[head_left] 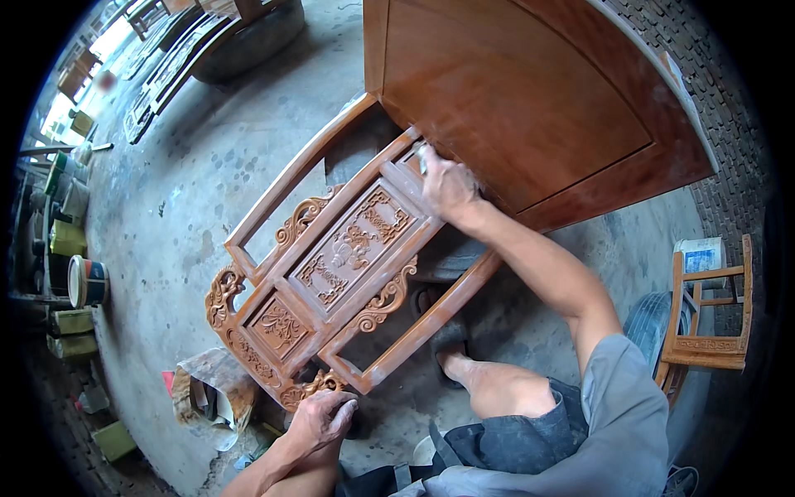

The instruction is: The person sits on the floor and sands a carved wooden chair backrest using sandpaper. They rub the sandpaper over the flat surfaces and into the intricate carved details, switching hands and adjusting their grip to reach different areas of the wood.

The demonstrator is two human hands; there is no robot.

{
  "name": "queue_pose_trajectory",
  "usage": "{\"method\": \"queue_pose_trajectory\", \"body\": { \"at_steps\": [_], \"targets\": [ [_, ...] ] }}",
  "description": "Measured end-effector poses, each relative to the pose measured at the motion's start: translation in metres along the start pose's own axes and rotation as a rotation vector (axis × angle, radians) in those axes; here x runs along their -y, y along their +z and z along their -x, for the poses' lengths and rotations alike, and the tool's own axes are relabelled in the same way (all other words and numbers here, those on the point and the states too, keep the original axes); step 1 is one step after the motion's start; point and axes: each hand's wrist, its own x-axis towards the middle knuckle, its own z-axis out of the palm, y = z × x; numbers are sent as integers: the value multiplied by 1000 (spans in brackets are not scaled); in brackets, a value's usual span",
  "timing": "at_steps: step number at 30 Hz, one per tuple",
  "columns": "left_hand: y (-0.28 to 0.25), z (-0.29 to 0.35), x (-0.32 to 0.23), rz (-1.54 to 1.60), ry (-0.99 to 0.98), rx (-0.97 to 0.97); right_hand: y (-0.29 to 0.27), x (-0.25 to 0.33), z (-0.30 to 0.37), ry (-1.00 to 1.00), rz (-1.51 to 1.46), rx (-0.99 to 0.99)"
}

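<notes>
A carved wooden chair [352, 248] lies tilted before me, its back panel facing up and pale dust spread over the wood. My right hand [450, 186] reaches to the far end of the panel, beside the broad seat board [505, 99]. Its fingers are closed on a small pale folded piece [424, 157] that looks like sandpaper, pressed to the frame. Close to the carved scroll at the near end [313, 385], my left hand [321, 418] rests over my knee with curled fingers. Whatever may be inside those fingers is hidden.
A small wooden chair [704, 331] and a white bucket [700, 255] stand at the right. An open, stained sack [215, 393] lies on the concrete floor at the lower left. Buckets [87, 280] and tins line the left side; more carved furniture [190, 50] is at the back.
</notes>
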Motion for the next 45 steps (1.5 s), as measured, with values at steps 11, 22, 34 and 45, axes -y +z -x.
{"method": "queue_pose_trajectory", "body": {
  "at_steps": [11, 22, 34, 45],
  "targets": [
    [1, -7, -3, -58, -24, 27, 12, 1, 19, -119, 73, 42],
    [8, -13, 0, -17, -5, 62, 3, -9, 26, -250, 134, -6],
    [5, -18, -15, -63, 52, 96, -9, -13, 44, -251, 103, 100],
    [9, -27, -19, -92, -32, 117, -14, -20, 47, -292, 4, 4]
  ]
}}
